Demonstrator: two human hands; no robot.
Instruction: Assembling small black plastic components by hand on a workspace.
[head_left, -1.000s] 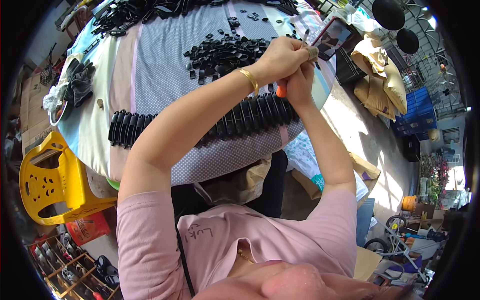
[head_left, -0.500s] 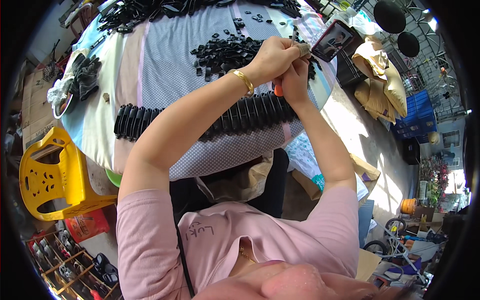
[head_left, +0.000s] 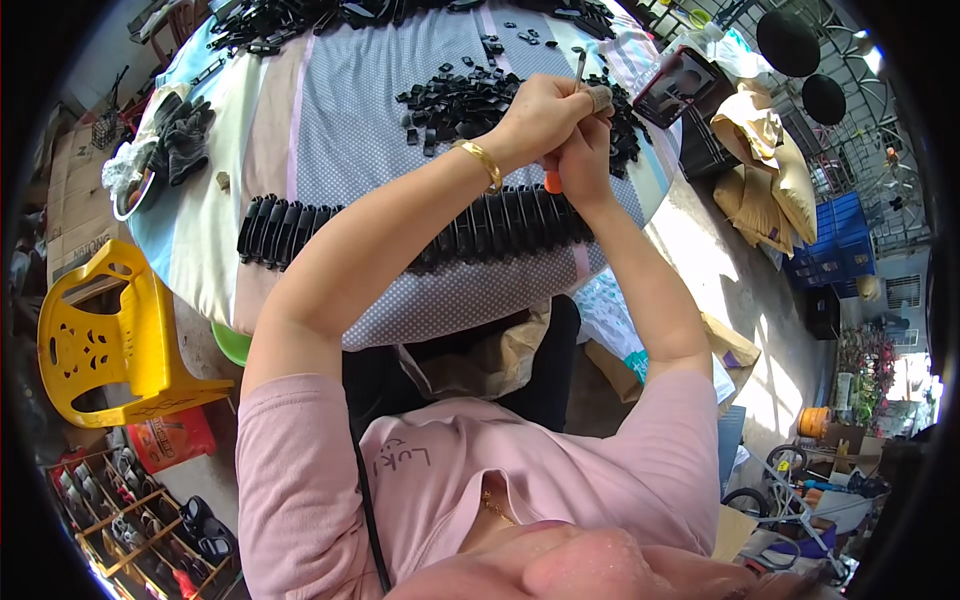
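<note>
The right hand [head_left: 588,160] grips an orange-handled tool [head_left: 553,182]; the left hand [head_left: 542,115] looks closed, contents hidden. A slip could jab fingers or scatter the black pieces [head_left: 455,108] at nine o'clock from them.

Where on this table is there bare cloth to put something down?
Bare tablecloth shows left of the small black pieces, down to the row of black clips, and in the strip between that row and the near edge. It's crowded along the far side, under black parts, and around the left hand and right hand.
</note>
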